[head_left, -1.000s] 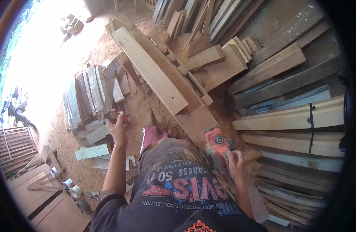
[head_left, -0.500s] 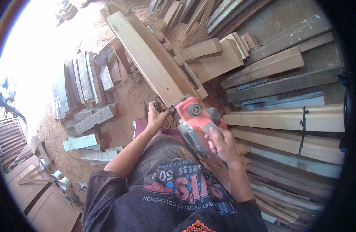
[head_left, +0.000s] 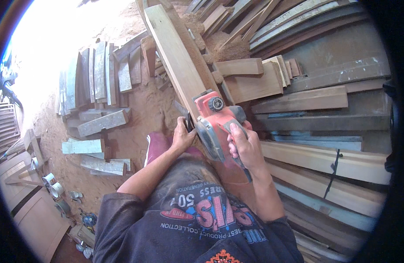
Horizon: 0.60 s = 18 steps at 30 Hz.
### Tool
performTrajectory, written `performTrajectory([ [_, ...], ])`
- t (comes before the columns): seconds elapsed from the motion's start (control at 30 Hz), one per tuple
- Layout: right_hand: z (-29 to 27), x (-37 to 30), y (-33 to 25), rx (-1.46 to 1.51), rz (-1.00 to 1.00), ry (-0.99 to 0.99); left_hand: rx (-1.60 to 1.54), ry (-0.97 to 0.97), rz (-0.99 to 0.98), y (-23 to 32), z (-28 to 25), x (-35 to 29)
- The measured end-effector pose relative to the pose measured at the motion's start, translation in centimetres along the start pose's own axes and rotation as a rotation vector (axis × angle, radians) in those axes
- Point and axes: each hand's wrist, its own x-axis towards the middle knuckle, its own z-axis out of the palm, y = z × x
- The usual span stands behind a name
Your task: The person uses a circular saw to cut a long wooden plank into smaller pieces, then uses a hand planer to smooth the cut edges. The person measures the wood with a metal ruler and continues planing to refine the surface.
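A red and grey electric hand planer (head_left: 215, 114) rests with its front over the near end of a long pale board (head_left: 175, 52). My right hand (head_left: 245, 144) is wrapped round the planer's rear handle, and its cord hangs down past my wrist. Just left of the planer, my left hand (head_left: 183, 136) is closed at the board's near end, with a slim dark thing rising by its fingers; what it grips is too small to name. The board lies on a timber bench beam (head_left: 193, 57) dusted with shavings.
Stacked planks (head_left: 324, 162) fill the right side, some bound with a black strap. Sawdust heaps (head_left: 228, 46) and short offcuts lie beyond the bench. Several short boards (head_left: 96, 74) lie on the dusty floor at left, with tape rolls (head_left: 56, 189) lower down.
The planer has come forward from behind the board's end until its front covers that end. My right hand has moved with it. The whole view has also shifted a little.
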Motion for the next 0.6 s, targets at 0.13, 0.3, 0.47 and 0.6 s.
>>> performTrajectory([
  [0.13, 1.1, 1.9, -1.5, -0.022, -0.044, -0.002, -0.019, -0.019, -0.023, -0.4, 0.1, 0.1],
  [0.3, 1.7, 4.9, -2.6, -0.073, -0.137, 0.019, 0.017, 0.021, 0.060, -0.4, -0.1, -0.3],
  [0.47, 0.0, 0.3, -0.2, 0.012, -0.089, -0.021, 0.036, 0.011, 0.086, -0.3, -0.3, -0.1],
  [0.6, -1.8, -4.0, 2.0, -0.060, 0.038, -0.015, 0.005, -0.020, 0.037, -0.7, -0.2, 0.1],
])
